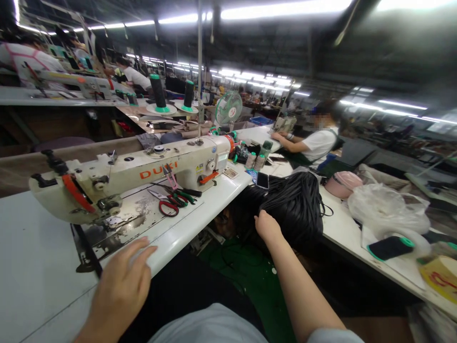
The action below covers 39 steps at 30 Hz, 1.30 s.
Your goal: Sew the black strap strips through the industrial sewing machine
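My left hand [123,281] is over the front edge of the sewing machine table, its fingers loosely spread. A black strap [87,250] runs from under the needle area of the sewing machine [157,166] towards that hand; whether they touch is hidden. My right hand [268,227] reaches forward with closed fingers on the edge of a large bundle of black straps [298,205], which hangs over a table edge. Scissors with red handles [168,207], pink-handled snips [170,177] and green-handled cutters [183,196] lie on the machine bed.
A phone [263,180] rests beside the bundle. Thread cones [257,161] and a green fan [229,107] stand behind the machine. To the right are a pink container [343,184], a clear plastic bag [387,207] and a black thread cone [391,248]. A co-worker [316,143] sits farther back.
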### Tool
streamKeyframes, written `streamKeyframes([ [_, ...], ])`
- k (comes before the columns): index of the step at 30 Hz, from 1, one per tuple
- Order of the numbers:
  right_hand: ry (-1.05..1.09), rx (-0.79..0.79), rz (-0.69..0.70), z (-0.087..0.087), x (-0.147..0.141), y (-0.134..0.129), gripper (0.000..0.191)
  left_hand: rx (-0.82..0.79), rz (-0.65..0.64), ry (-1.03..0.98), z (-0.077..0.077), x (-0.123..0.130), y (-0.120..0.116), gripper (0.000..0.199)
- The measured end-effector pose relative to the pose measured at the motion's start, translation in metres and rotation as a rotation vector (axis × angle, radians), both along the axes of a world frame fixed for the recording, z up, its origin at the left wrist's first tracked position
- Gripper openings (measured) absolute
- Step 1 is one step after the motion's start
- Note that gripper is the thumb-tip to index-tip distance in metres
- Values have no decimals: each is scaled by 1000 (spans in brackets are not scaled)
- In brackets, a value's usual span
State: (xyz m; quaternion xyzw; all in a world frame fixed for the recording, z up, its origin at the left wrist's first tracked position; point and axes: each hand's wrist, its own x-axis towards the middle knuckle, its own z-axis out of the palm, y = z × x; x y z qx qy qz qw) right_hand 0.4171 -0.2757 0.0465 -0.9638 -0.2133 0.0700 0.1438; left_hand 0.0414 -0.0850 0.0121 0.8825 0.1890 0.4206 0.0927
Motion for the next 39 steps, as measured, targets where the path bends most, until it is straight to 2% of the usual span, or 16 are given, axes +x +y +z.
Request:
streamKeyframes([
  [2,35,135,0,0,-5,0,25,-145,-163,85,8,31,-17,39],
  [6,189,478,33,-10,-18,-1,28,-667,-422,96,12,102,-40,26],
  [9,278,739,47,-25,-29,0,36,-1120,-571,78,11,161,-57,36],
  [11,279,851,51,-33,-34,1,36,-1332,-637,44,12,201,-70,47],
  [13,253,894,68,-35,-38,2,31,-1444,-627,37,17,236,-81,52],
  [16,214,862,144,-30,-48,-1,30,-1539,-600,206,24,279,-93,46],
  [19,181,767,212,-18,-61,-12,39,-1606,-604,378,26,308,-98,34],
  [21,175,683,231,-8,-59,-27,46,-1610,-587,366,27,320,-96,31],
  [24,145,574,151,12,-23,-58,40,-1593,-567,274,33,331,-89,30],
  [25,91,547,66,18,-2,-70,45,-1586,-577,243,38,334,-86,30],
  [27,-63,489,-126,29,48,-90,42,-1566,-622,191,51,338,-82,31],
  [29,-175,409,-279,34,98,-104,61,-1538,-700,143,68,342,-79,33],
  [31,-205,328,-362,34,138,-109,83,-1512,-775,97,84,346,-79,35],
  [32,-202,294,-402,33,154,-108,87,-1503,-804,77,91,348,-80,36],
  [35,-159,218,-508,25,185,-102,74,-1499,-843,22,106,352,-81,38],
  [39,-82,191,-559,15,205,-98,48,-1501,-864,-8,113,353,-80,35],
])
